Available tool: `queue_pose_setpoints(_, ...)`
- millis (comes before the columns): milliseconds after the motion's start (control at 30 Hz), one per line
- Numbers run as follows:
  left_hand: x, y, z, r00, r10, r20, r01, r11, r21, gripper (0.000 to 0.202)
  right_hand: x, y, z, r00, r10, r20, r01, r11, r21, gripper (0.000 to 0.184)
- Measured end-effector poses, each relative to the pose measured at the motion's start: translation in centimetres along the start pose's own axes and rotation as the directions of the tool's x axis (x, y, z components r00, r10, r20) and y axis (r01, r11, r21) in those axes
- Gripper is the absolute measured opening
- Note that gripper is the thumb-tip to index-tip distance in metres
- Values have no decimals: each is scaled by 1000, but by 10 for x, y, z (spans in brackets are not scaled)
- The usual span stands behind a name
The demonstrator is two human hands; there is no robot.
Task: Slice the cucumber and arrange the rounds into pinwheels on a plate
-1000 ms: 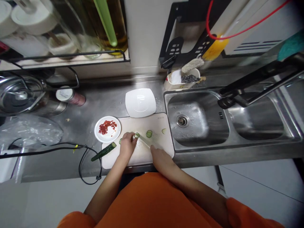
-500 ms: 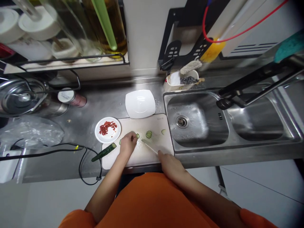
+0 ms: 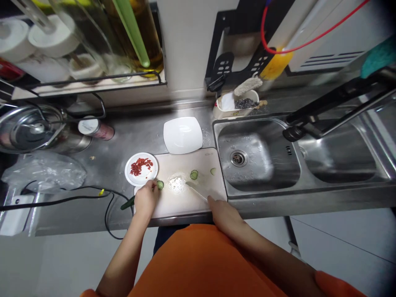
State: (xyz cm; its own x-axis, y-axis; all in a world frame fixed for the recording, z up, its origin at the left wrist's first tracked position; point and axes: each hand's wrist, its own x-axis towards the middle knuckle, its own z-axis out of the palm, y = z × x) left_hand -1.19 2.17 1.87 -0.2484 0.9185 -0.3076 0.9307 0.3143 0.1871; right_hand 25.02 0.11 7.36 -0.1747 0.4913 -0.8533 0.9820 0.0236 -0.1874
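Note:
My left hand [image 3: 147, 199] is low over the left side of the white cutting board [image 3: 204, 206], fingers pinched at a pale green cucumber slice [image 3: 160, 185]. Under and behind that hand, the dark green cucumber piece [image 3: 127, 203] shows only its far end past the board's left edge. My right hand [image 3: 225, 215] grips a knife [image 3: 198, 192], its blade lying low across the board and pointing up-left. Past the blade are overlapping cucumber slices [image 3: 194, 175] and a thin cucumber sliver [image 3: 213, 171]. Wet shine covers the middle of the board.
A small white plate [image 3: 127, 175] of red dried berries touches the board's upper left. Behind the board stands a white square dish [image 3: 183, 135]. To the right is a steel double sink [image 3: 262, 156]. A black cable [image 3: 77, 199] and plastic bag [image 3: 46, 171] lie at left.
My left hand has moved left from mid-board to the cucumber piece, now partly covering it; the slice it held at mid-board is no longer there. My right hand and knife have barely moved.

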Motion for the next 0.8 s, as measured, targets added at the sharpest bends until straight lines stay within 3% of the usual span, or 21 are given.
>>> queue_pose_setpoints(167,-4,3,3,1000,8,-15,-7,996,94,22,-1,-2,-1,1000,17,-7,-18,1000,-11,37)
queue_pose_setpoints(333,1,11,3,993,95,-69,-97,995,-26,21,-3,-2,0,1000,3,-21,-3,1000,-8,39)
queue_pose_setpoints(467,17,44,9,956,292,-10,-284,924,-257,16,-5,-3,2,999,3,-40,-3,1000,1,38)
queue_pose_setpoints(533,26,66,15,930,361,66,-322,889,-325,13,-5,-4,4,999,4,-50,-4,1000,12,38)
queue_pose_setpoints(667,38,99,26,907,328,262,-229,909,-347,7,-4,-5,7,998,15,-58,-13,999,33,35)
queue_pose_setpoints(800,39,107,33,923,248,294,-144,932,-334,5,-3,-5,8,998,16,-59,-13,999,51,35)
